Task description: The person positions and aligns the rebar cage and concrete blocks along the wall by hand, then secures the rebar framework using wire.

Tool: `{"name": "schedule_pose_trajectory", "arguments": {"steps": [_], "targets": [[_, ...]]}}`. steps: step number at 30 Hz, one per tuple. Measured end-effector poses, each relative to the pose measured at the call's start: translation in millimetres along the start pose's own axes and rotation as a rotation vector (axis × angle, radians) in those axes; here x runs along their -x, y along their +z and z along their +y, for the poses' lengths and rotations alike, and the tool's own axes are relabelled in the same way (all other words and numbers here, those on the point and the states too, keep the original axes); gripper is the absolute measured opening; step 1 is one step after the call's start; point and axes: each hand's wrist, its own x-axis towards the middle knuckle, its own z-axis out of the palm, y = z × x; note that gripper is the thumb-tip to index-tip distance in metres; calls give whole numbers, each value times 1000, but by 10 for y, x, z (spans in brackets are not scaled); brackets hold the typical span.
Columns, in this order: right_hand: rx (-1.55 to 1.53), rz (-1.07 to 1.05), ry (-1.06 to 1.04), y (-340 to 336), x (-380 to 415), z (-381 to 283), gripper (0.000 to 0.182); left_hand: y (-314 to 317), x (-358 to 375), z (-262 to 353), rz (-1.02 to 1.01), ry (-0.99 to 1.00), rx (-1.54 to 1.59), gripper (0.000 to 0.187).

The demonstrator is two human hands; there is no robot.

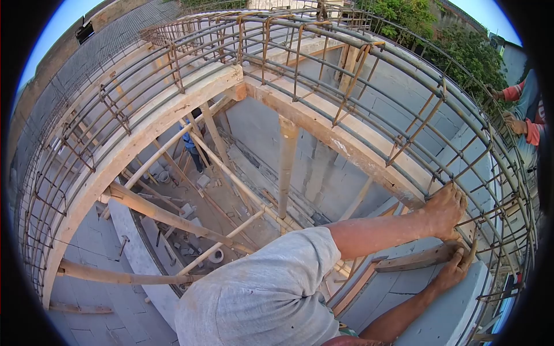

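Note:
My right hand [453,270] reaches up from the lower right, its fingers closed around the end of a short wooden board [412,259]. The board slants beside the top of a grey block wall [456,305]. Just above the hand, my bare foot [444,212] rests on the end of the formwork plank [369,158], against the rebar cage [427,124]. My bent leg in grey shorts [259,282] fills the lower middle. My left hand cannot be seen.
Another person's hand [515,123] is by the rebar at the far right. Bamboo props [287,164] and poles cross the deep opening below. A person in blue [190,143] stands on the floor down there, near buckets [216,255] and rubble.

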Motion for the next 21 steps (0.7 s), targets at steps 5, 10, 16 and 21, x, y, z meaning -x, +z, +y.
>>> {"name": "schedule_pose_trajectory", "arguments": {"steps": [5, 10, 16, 21], "targets": [[-24, 68, -137, 46, 70, 87, 44, -34, 18, 8, 24, 1, -11, 100], [48, 66, -135, 95, 84, 226, 43, -25, 41, -16, 54, -10, -65, 97], [23, 145, -247, 65, 95, 99, 48, -387, -34, 113, -103, 14, -146, 95], [-26, 158, -280, 40, 86, 79, 50, -310, -10, 72, 17, 55, -164, 91]]}}
